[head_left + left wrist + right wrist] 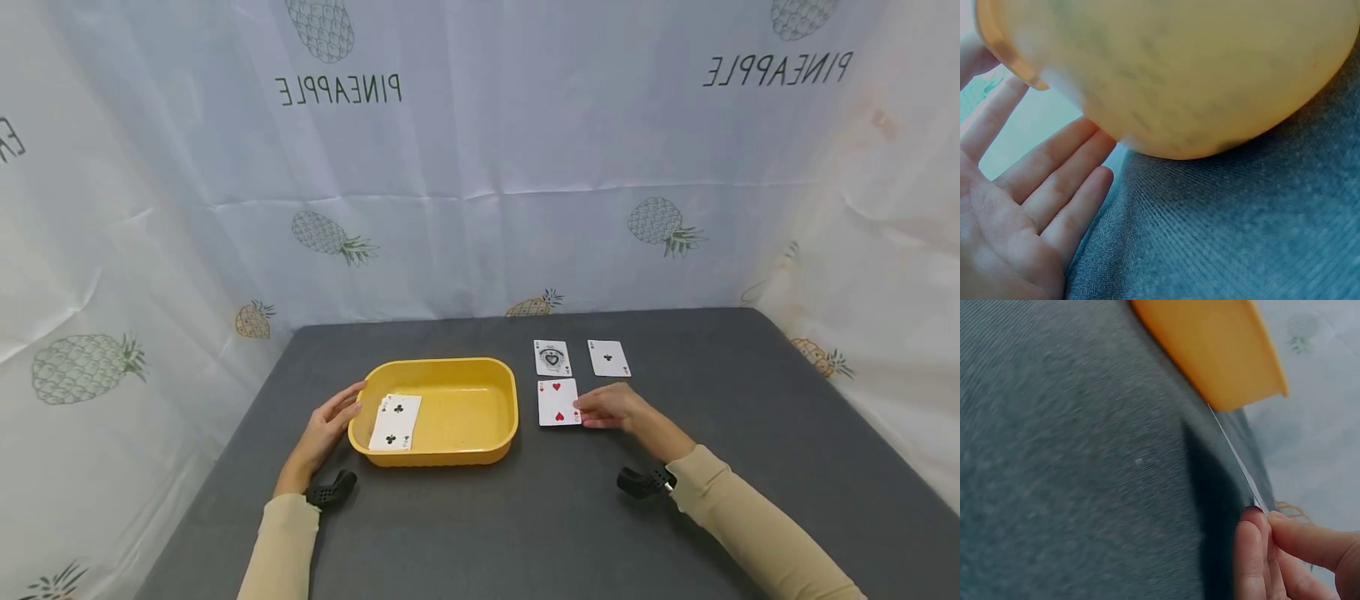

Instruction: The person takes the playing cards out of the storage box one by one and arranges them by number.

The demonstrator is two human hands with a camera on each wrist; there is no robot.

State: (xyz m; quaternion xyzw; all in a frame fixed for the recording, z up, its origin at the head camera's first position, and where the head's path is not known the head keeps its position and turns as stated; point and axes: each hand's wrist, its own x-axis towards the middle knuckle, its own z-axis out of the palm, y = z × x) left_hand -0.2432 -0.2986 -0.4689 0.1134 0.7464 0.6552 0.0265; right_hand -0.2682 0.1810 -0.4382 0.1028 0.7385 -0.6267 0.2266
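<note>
Since the beige sleeves (279, 546) are closest, start there: both reach in from the near side of the yellow tub (450, 457), with a black gadget (332, 492) at each wrist. Left hand (321, 433) is at the tub's left end, fingers pretty much straight and a bit spread, touching the rim and wall rather than wrapped round it. Right hand (611, 407) is off to the tub's right, thumb and fingers pinching the edge of a two of hearts (558, 402). That card sits just beside the tub's right end, and the right wrist view has it edge-on over a dark shadow on the grey cloth (480, 533). Inside the tub, against its left end, lies a two of clubs (395, 423) with another card peeking out from under it. Beyond the tub's right end are a card with a big ornate middle (552, 359) and, further right, an ace of clubs (608, 358). Way behind the tub hangs a white pineapple-print curtain (480, 150).
</note>
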